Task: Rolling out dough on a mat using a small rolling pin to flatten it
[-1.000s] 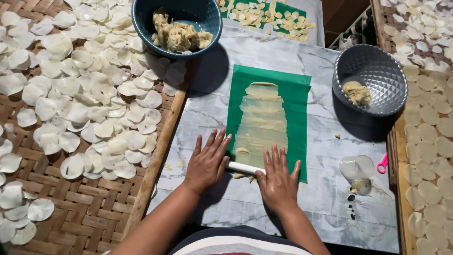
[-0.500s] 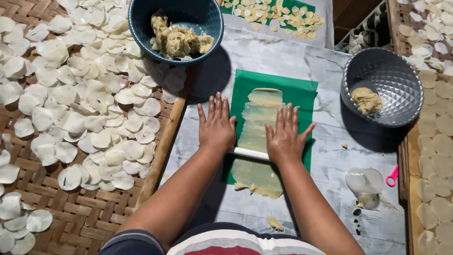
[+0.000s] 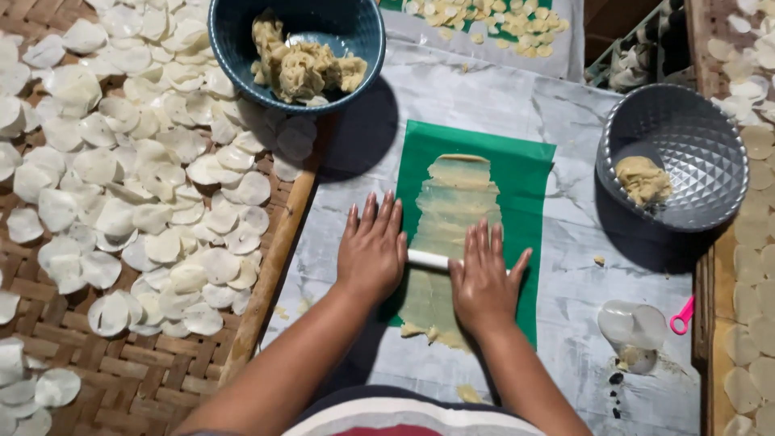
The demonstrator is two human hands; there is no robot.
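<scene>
Resting flat on marble-look table [image 3: 484,97]: both hands, w/ white roller [image 3: 428,259].

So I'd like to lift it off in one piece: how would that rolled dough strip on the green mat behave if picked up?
The dough strip looks very thin, so probably floppy and quick to tear. Its near edge is already ragged. It likely clings to the mat.
</scene>
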